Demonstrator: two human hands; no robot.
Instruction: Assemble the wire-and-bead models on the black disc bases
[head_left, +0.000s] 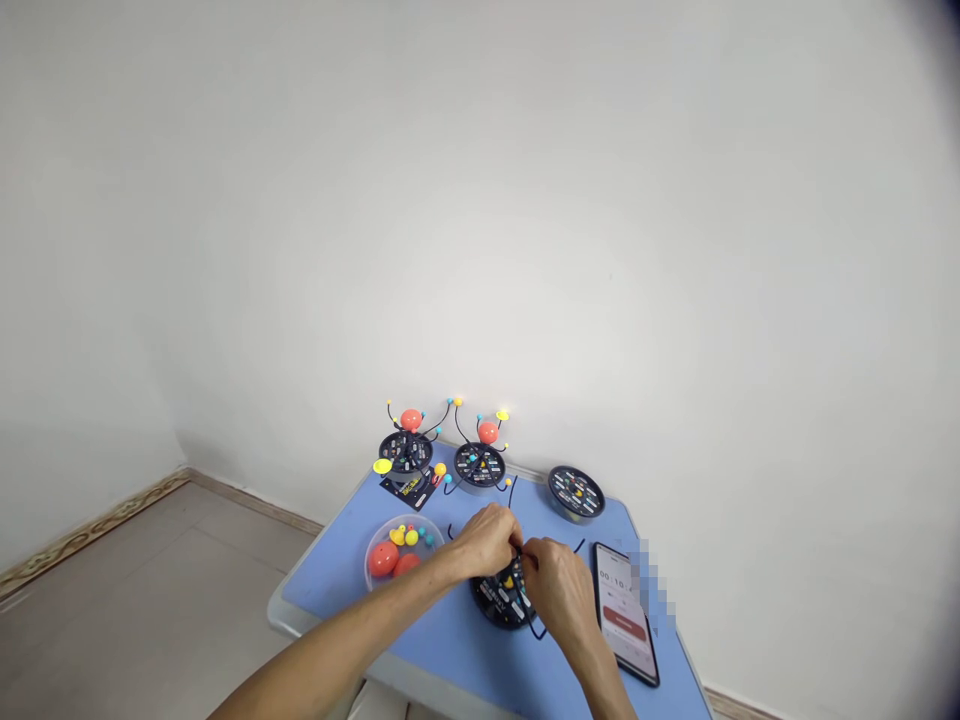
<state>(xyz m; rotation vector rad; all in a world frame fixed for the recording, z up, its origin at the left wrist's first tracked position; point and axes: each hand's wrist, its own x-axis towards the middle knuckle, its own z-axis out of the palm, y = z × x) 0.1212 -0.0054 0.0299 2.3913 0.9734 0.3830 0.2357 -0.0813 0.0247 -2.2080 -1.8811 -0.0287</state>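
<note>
My left hand [489,540] and my right hand [559,585] meet above a round black base [502,605] printed with small labels and a yellow crescent. Both hands are closed in a pinch, their fingertips together on thin black rods [523,600] over the middle of the base. Bent rod ends stick out around my hands on several sides. My fingers cover the spot where the rods join. Left of the base, a clear round bowl [367,550] holds red half-shells [383,559] and small yellow and blue balls [412,538].
Two planet models [406,452] [480,464] with red centre balls stand at the back of the blue table [330,545], against the wall. A printed card [412,490] lies by the left one. Back right is another black base [576,493]. A phone [626,620] showing a timer lies at right.
</note>
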